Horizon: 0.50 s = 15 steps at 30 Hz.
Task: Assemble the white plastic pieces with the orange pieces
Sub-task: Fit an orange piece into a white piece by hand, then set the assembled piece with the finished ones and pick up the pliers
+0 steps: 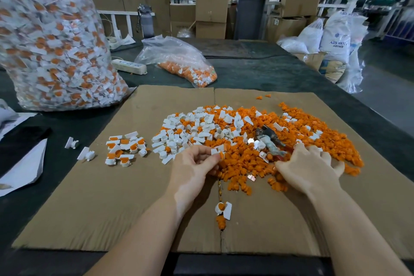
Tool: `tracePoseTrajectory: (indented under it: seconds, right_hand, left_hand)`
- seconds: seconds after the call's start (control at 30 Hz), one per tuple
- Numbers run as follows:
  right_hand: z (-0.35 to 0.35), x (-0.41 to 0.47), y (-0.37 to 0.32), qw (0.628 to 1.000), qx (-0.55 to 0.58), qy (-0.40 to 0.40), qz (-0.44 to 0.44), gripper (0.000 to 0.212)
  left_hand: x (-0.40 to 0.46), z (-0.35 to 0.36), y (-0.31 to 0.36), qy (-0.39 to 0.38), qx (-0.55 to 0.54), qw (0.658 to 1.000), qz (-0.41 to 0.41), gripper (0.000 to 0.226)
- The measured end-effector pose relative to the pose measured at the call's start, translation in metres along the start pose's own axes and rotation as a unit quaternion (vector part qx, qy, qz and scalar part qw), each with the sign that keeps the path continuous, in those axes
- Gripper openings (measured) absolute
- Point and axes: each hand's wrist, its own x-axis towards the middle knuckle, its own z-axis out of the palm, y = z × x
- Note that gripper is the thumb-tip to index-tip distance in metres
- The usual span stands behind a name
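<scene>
A heap of loose orange pieces (291, 132) mixed with white plastic pieces (197, 130) covers the middle of a cardboard sheet (112, 197). My left hand (195, 166) pinches a white piece with an orange part at its fingertips, at the heap's near left edge. My right hand (313, 168) lies on the orange pieces with fingers spread and slightly bent; whether it holds any is hidden. A small group of assembled white-and-orange pieces (125, 150) sits left of the heap. One assembled piece (223, 209) lies near me on the cardboard seam.
A tall clear bag of assembled pieces (51, 40) stands at the left. A smaller bag of orange pieces (179, 60) and a power strip (130, 67) lie behind the cardboard. Pliers (271, 141) rest on the heap. Two white pieces (79, 149) lie off the cardboard's left edge.
</scene>
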Motion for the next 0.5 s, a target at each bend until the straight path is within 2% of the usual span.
tracePoseTrajectory:
  seconds: [0.1,0.2,0.3,0.5]
  right_hand:
    - [0.001,0.006,0.002,0.999,-0.031,-0.004,-0.005,0.062]
    - [0.0,0.008,0.002,0.998,-0.046,0.027,-0.015,0.059]
    - [-0.005,0.009,0.0,0.999,0.0,0.036,-0.03,0.048]
    - [-0.017,-0.007,-0.01,0.985,0.061,0.075,-0.14,0.036]
  left_hand:
    - [0.002,0.0,-0.001,0.006,0.001,1.0,-0.006,0.007]
    - [0.004,0.0,-0.002,0.013,-0.002,1.0,-0.019,0.008]
    - [0.008,-0.001,-0.002,0.021,-0.022,0.998,-0.052,0.009]
    - [0.018,-0.001,0.009,0.026,-0.11,0.986,-0.126,0.005]
